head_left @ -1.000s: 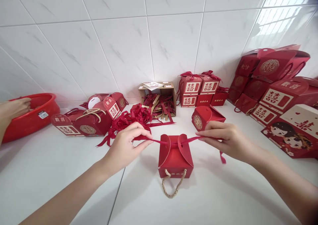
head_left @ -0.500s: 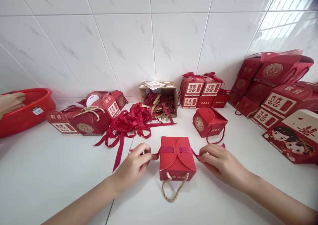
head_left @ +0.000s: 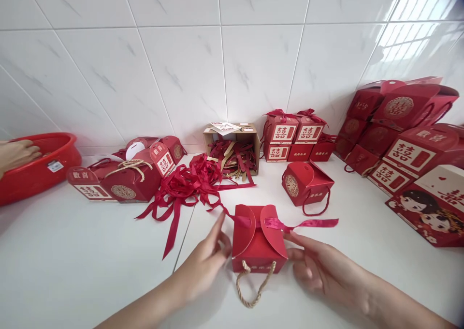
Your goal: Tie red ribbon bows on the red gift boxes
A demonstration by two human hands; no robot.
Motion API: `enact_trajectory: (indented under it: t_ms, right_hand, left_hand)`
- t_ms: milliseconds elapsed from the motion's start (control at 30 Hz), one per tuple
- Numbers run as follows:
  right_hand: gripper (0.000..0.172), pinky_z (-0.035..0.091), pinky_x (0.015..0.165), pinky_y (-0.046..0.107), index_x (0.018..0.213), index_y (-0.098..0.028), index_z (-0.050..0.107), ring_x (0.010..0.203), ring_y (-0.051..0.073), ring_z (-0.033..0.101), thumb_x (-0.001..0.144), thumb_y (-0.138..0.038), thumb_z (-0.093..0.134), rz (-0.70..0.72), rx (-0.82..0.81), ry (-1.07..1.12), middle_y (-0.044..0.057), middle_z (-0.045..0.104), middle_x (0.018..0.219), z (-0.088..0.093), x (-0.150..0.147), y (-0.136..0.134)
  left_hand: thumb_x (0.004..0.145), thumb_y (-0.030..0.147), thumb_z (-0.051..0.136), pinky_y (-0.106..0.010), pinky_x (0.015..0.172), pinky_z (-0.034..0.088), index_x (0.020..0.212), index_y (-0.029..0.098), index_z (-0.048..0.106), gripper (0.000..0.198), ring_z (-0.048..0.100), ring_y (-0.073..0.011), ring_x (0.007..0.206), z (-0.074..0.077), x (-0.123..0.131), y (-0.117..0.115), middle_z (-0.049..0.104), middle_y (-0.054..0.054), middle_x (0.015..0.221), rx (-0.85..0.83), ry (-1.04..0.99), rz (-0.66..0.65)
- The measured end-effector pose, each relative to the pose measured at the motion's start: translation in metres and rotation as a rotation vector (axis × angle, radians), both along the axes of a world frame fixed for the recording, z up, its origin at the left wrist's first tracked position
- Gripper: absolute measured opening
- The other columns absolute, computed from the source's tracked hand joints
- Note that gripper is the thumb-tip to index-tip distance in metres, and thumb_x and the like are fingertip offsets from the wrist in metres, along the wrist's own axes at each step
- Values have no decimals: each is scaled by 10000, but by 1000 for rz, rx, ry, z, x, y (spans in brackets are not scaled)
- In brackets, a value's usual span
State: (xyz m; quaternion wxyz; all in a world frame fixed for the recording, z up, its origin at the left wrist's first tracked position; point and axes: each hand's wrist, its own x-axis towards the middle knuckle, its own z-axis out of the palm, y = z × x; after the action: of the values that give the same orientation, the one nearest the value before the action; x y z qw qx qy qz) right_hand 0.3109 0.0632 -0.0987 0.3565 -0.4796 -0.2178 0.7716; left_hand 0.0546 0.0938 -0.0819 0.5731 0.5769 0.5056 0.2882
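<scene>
Head view: the small red gift box (head_left: pixel 259 244) stands upright on the worktop (head_left: pixel 119 261) between my two hands, its rounded flaps leaning inward with a gap between them. A red ribbon (head_left: pixel 308 224) threads both flaps; one loose end stretches out to my right, the other passes my left index fingertip towards the ribbon heap (head_left: pixel 194 181). My left hand (head_left: pixel 208 259) is loosely spread at the box's left side; I can't tell whether that fingertip touches the ribbon. My right hand (head_left: pixel 319 266) is half open, fingers parted at the right side, the ribbon end lying free of it. A twisted cord handle (head_left: pixel 249 303) droops from the front. Beyond sit a second red box (head_left: pixel 308 186) and a cardboard carton (head_left: pixel 256 147) of ribbons. Far left, another person's hand (head_left: pixel 21 156) reaches into a red basin (head_left: pixel 39 174).
</scene>
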Motion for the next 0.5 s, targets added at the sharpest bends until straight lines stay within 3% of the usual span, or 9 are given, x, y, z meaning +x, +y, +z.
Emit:
enact_trajectory:
  t_ms: [100,167,300,500]
  right_hand:
    - [27,448,482,126,846,-198,620,552,35,538,848,-200,646,-361,-128,310,9,642,858,-4,-3,4]
    - [50,498,515,144,849,-196,633,604,54,584,841,-151,653,-475,-119,371,13,635,866,-3,-1,5]
    - [90,545,540,164,801,-153,657,654,83,628,802,-66,678,-499,-83,361,24,627,801,1,8,8]
    - [182,573,565,153,883,-135,703,665,84,642,747,-15,710,-569,26,299,27,664,816,5,19,10]
  left_hand:
    - [749,33,520,-235,641,471,1020,197,596,325,598,-132,730,4,7,14,610,-22,884,-314,-472,241]
    - [727,-30,520,-222,617,494,861,146,598,235,601,-116,685,8,7,20,596,-31,804,-438,-666,356]
    - [823,-14,516,-197,537,514,861,98,631,164,562,-87,562,13,6,25,547,-17,668,-436,-773,454]
    - [839,-6,532,-178,518,526,717,124,597,190,615,-91,593,22,1,27,587,-15,677,-318,-764,598]
